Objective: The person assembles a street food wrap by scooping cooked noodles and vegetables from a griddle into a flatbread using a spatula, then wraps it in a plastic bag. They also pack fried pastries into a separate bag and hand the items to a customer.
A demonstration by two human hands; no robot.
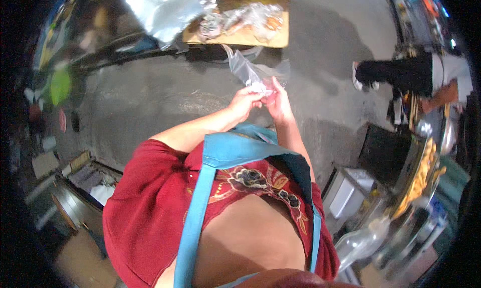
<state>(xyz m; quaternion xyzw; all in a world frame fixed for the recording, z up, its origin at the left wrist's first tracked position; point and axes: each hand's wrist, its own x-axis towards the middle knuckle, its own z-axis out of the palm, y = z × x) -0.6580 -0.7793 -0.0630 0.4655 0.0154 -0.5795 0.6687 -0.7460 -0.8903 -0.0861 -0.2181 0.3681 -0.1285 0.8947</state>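
Note:
Both my hands meet in front of me, above the grey floor, on a clear plastic bag (241, 67). My left hand (244, 100) pinches the gathered end of the bag, thumb and fingers closed. Right beside it, my right hand (277, 101) is closed round the same part, its fingers pointing up. The film of the bag spreads loosely away from me above the hands. Something pinkish shows through the plastic between the hands, too blurred to name.
Beyond my hands stands a wooden table (235, 39) with crumpled plastic-wrapped items (255, 20). A shiny silvery sheet or bag (165, 12) lies to its left. At the right, another person (401, 73) stands by a cluttered bench. Boxes (345, 193) and a clear bag (363, 240) are at the lower right.

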